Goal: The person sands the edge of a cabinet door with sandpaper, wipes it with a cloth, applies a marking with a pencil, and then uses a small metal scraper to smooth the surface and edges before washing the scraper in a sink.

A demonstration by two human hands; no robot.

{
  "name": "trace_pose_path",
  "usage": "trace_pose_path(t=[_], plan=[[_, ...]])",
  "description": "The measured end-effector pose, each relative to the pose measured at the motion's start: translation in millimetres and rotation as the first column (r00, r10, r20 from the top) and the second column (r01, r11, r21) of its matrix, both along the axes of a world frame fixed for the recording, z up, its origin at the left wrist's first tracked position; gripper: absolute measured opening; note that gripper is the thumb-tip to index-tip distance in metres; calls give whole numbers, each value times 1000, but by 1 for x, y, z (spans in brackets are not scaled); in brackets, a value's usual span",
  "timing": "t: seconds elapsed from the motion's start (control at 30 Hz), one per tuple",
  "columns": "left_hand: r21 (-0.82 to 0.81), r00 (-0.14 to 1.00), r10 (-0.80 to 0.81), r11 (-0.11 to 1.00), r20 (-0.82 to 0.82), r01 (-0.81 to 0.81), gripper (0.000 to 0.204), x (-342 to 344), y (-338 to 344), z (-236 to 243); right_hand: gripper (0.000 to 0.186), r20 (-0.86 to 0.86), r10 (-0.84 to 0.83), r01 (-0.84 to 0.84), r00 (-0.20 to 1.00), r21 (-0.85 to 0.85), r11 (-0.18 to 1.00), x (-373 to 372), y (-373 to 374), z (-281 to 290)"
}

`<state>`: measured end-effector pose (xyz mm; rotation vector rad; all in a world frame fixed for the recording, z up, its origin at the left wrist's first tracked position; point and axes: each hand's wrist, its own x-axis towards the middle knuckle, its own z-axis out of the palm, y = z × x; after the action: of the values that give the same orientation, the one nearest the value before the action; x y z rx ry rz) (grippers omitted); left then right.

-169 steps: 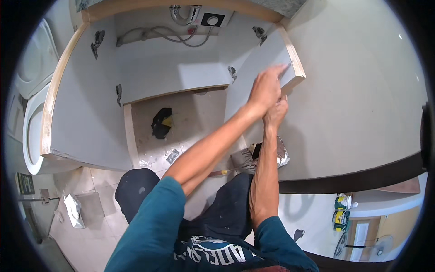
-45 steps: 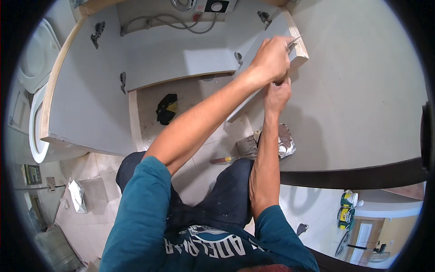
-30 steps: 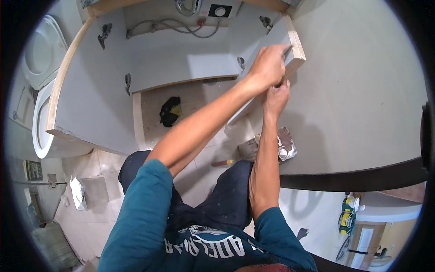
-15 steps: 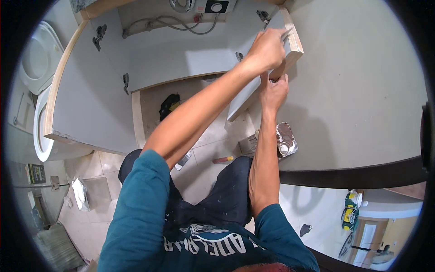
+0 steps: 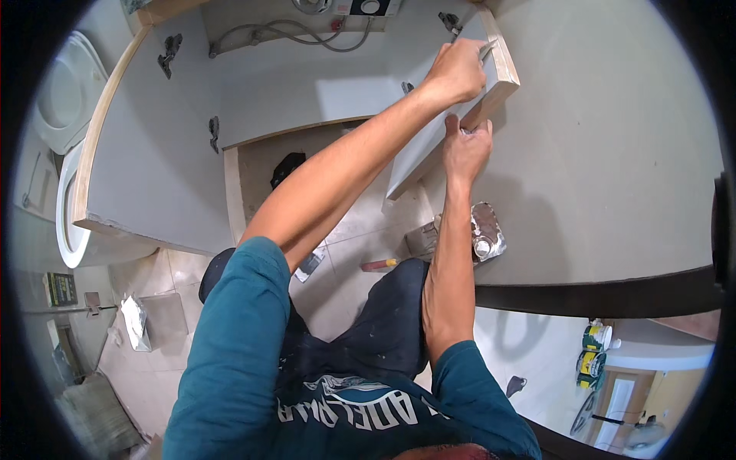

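A cabinet door [image 5: 437, 146], grey with a bare wood edge, stands open in front of me. My left hand [image 5: 458, 70] is closed at its upper part, around a thin flat tool, like a scraper [image 5: 486, 50], whose pale end lies against the wood edge. The tool's grip is mostly hidden by the fingers. Lower down, my right hand [image 5: 468, 149] is closed beside the door's bottom edge, thumb raised. A small pale bit shows between its fingers; its kind is too hidden to tell.
Another open door [image 5: 153, 146] stands on the left, with a toilet [image 5: 70, 207] beyond it. Grey hoses [image 5: 295, 34] run inside the cabinet. A smeared brown tin [image 5: 487, 230] and a red-and-yellow-handled tool [image 5: 378, 265] are on the floor near my legs.
My left hand has shifted slightly up along the door edge with the tool. The right hand sits slightly more apart from the bottom edge. The whole view has moved a little.
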<state>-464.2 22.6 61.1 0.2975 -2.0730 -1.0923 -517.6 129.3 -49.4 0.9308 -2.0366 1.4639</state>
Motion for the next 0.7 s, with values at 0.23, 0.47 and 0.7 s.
trace_pose_path(t=[0.23,0.47,0.7], plan=[[25,999,-46,999,-22,47,41,0,4,0,29,62,2,0,998,-34,999,-2,2,1],[77,994,-59,995,-92,66,41,3,17,-21,27,89,17,-10,996,-76,997,-10,5,-5],[8,1000,20,1000,-19,-20,42,-41,-41,-6,27,78,53,-47,996,-77,996,4,-8,3]])
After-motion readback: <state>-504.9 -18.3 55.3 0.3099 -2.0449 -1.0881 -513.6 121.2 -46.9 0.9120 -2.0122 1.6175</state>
